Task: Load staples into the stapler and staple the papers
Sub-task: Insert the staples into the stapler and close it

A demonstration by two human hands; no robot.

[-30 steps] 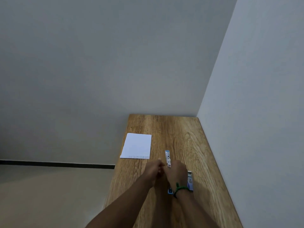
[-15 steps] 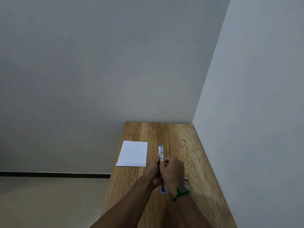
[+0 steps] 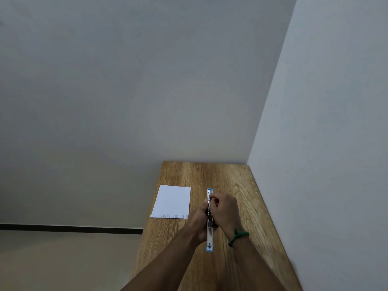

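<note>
A blue and silver stapler [image 3: 210, 234] is swung fully open into one long strip and runs lengthwise away from me over the wooden table [image 3: 237, 181]. My left hand [image 3: 199, 221] grips its left side at the middle. Fingertips of my right hand [image 3: 225, 211] pinch at the metal channel near the far half; whether staples are between them is too small to tell. A green band circles my right wrist. White papers [image 3: 172, 201] lie flat on the table to the left, apart from both hands.
The table is narrow, with its right side against a wall [image 3: 325, 143] and its far end against another wall. Its left edge drops to the floor, close beside the papers.
The stapler has been lifted further out between my hands, so its near blue end now shows. My right fingers shifted forward along the channel. The small box by my right wrist has gone out of sight.
</note>
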